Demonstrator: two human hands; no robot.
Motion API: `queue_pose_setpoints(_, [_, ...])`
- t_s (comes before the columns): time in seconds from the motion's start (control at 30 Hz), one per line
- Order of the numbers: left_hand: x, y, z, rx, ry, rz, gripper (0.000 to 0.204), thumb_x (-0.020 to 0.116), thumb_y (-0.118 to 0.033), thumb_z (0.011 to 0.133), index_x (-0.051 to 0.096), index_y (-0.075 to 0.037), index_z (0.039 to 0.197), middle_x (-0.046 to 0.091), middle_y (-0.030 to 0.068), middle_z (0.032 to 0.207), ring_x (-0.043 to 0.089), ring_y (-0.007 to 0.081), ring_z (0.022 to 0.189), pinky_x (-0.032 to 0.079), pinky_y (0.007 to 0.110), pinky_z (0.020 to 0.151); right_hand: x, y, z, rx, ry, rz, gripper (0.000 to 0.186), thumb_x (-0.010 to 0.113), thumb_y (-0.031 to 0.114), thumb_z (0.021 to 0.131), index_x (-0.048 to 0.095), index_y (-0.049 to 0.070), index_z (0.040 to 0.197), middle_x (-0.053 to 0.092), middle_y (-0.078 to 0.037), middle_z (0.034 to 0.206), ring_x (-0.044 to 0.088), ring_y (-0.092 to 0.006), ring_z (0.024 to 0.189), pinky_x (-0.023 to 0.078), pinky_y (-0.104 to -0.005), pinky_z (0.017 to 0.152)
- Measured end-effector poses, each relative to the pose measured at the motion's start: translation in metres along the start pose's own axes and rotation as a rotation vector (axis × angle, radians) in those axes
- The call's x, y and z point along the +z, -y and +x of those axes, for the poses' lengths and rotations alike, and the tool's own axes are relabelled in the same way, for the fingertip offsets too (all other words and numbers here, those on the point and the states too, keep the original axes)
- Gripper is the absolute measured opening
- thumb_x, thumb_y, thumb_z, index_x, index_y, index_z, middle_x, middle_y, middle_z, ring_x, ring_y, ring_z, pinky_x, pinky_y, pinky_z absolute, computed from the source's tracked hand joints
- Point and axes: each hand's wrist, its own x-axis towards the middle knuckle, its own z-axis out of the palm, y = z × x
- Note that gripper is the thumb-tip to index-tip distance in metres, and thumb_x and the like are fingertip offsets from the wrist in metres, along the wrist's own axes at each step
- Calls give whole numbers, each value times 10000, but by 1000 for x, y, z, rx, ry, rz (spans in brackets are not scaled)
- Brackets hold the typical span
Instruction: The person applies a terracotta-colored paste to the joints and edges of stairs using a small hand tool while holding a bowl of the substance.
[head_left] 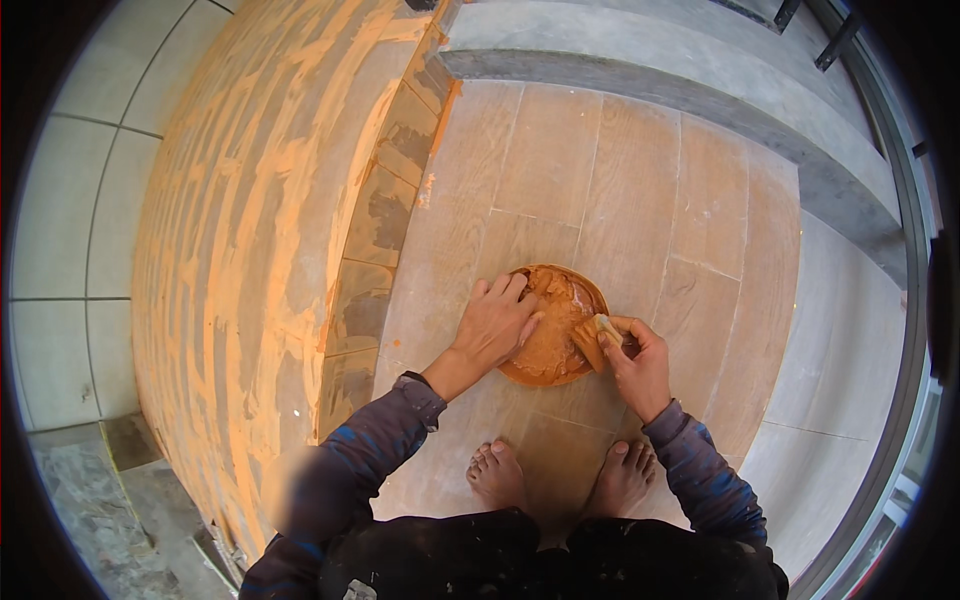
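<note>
A round bowl stands on the wood-look floor in front of my feet, holding thick orange paste that looks like grout. My left hand grips the bowl's left rim, its fingers curled over the far left side and the thumb over the paste. Between the thumb and fingers of my right hand is a small flat scraper, pale near the grip and coated orange on its blade. That blade dips into the bowl's right side, touching the paste. Its exact make-up is partly hidden by my fingers.
To the left, a tiled surface is streaked with orange paste along its joints, with a brownish tiled side face. A grey concrete ledge bounds the far side and right. My bare feet stand close behind the bowl.
</note>
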Motion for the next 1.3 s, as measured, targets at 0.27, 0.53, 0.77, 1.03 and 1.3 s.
queue_pose_setpoints(0.27, [-50,72,47,-260,-263,-382,128,508,-69,979,611,-2,1013,542,160,983,542,321,979,445,402,874,-4,9,2,34,34,25,229,674,6,984,657,-63,1202,747,-85,1044,694,-93,916,560,-238,758])
queue_pose_setpoints(0.53, [-72,131,109,-244,-106,-359,201,540,-86,995,642,6,1142,610,153,1036,601,293,844,496,370,786,-9,7,4,17,84,-33,235,688,-33,939,680,-46,1174,715,-118,1057,697,-143,970,566,-270,817])
queue_pose_setpoints(0.77, [-6,117,116,-210,-18,-230,257,713,-103,941,680,-8,1178,667,177,1120,676,333,962,535,409,816,-17,17,8,85,110,45,247,710,-33,909,691,-25,1155,692,-131,1024,679,-182,920,550,-293,842])
queue_pose_setpoints(1.03, [11,131,139,-371,-211,-279,178,764,-116,896,735,-14,1038,725,148,1024,703,319,878,556,433,764,-17,15,12,60,102,-39,244,718,-33,894,703,-13,1136,687,-130,997,683,-197,898,543,-293,810])
queue_pose_setpoints(1.3, [-24,264,236,-170,-184,669,186,690,-142,890,744,-121,1067,700,58,1073,632,258,1054,469,409,876,-18,21,18,95,136,-45,247,731,-11,887,708,-7,1133,685,-139,984,693,-230,909,546,-312,829])
